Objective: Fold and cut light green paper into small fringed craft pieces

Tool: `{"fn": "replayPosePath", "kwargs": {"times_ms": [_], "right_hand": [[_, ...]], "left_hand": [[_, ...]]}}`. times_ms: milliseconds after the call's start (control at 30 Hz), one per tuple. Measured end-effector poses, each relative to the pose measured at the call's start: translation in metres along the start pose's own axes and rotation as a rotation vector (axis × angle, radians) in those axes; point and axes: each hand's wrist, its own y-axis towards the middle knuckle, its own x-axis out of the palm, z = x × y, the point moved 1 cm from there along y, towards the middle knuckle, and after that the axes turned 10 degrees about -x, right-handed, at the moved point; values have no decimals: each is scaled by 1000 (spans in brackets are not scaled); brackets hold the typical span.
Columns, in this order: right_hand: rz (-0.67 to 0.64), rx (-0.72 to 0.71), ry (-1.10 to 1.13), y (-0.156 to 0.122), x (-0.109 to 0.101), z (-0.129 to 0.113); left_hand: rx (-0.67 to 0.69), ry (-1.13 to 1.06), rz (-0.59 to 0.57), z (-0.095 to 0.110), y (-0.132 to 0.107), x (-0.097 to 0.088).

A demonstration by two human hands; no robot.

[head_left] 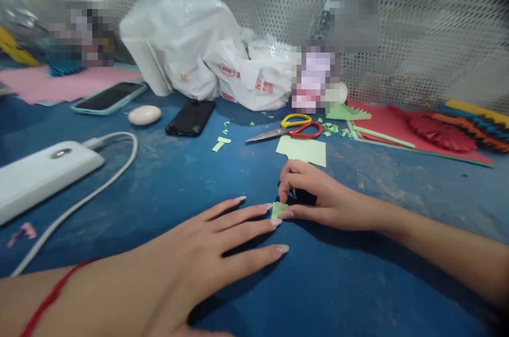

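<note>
A small piece of light green paper (279, 210) lies on the blue table, between my two hands. My left hand (210, 244) is spread flat, its fingertips touching the paper's left and near edges. My right hand (314, 193) is curled, with thumb and fingers pinched at the paper's right side. Beyond my right hand lies a larger light green sheet (306, 150). A pair of scissors (288, 128) with yellow and red handles rests partly over that sheet, its blades closed and pointing left.
Green scraps (221, 143) lie left of the scissors. A black phone (191, 118), a white oval case (145, 115), a blue-cased phone (109, 98) and a white power bank (47, 172) with its cable are at left. White plastic bags (191, 40) stand behind. Red paper (382, 124) lies right.
</note>
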Motion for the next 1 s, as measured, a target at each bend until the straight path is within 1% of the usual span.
{"fn": "replayPosePath", "kwargs": {"times_ms": [33,67,133,167,200,233,267,300,333,400,467,533,600,633,700,767,867,1000], "right_hand": [[6,-22,11,1,1,1],[9,-50,25,2,2,2],[37,-99,48,3,4,4],[65,-95,40,4,5,5],[122,-92,16,4,6,6],[179,-90,-7,4,6,6],[232,-83,-26,4,7,7],[289,-71,-33,4,7,8],[345,-58,-21,5,7,9],[444,-6,83,5,8,12],[532,12,256,5,8,16],[615,26,342,5,6,21],[710,55,342,6,3,28],[777,78,337,5,1,32],[816,103,315,6,-2,39],[819,114,304,6,-4,43],[787,115,311,7,-4,42],[751,62,304,7,-4,37]], "left_hand": [[28,45,-47,3,-1,-2],[52,82,-59,5,-2,-3],[82,119,-4,8,-4,-4],[83,121,53,8,-5,-3],[59,109,117,7,-6,-3],[9,85,197,6,-5,-2],[-74,53,281,4,-3,-2],[-161,14,341,2,2,-1],[-221,-18,401,0,8,1],[-280,-53,487,-4,29,3],[-285,-70,571,-7,56,4],[-259,-82,629,-9,85,5],[-246,-94,657,-12,111,6],[-240,-111,643,-13,121,6],[-203,-179,575,-18,135,6],[-170,-280,545,-23,140,5],[-186,-416,550,-30,138,3],[-176,-555,544,-31,135,1]]}}
